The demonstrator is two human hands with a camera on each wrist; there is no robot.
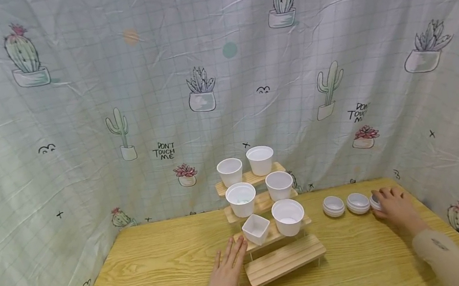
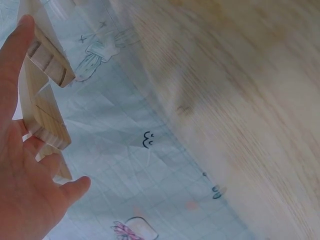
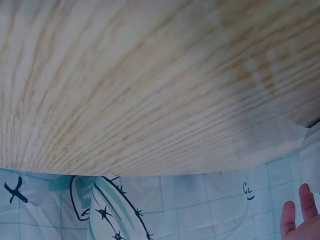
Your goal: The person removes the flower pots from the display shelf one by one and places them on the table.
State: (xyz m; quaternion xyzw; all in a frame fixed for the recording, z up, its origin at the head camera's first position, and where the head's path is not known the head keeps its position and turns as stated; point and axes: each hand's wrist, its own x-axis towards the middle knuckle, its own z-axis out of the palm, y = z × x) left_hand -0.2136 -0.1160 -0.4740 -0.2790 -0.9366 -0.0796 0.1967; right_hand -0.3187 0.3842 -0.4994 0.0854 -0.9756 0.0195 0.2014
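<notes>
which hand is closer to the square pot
Left. The left hand lies flat by the wooden stand, just below the square pot. The right hand is far right, on a white lid.

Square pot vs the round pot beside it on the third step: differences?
The square pot has four flat sides and corners; the round pot is circular and tapered. The square pot looks smaller and sits nearer the left hand; the round pot is wider and stands on the far side. Both are white, upright and open-topped.
</notes>
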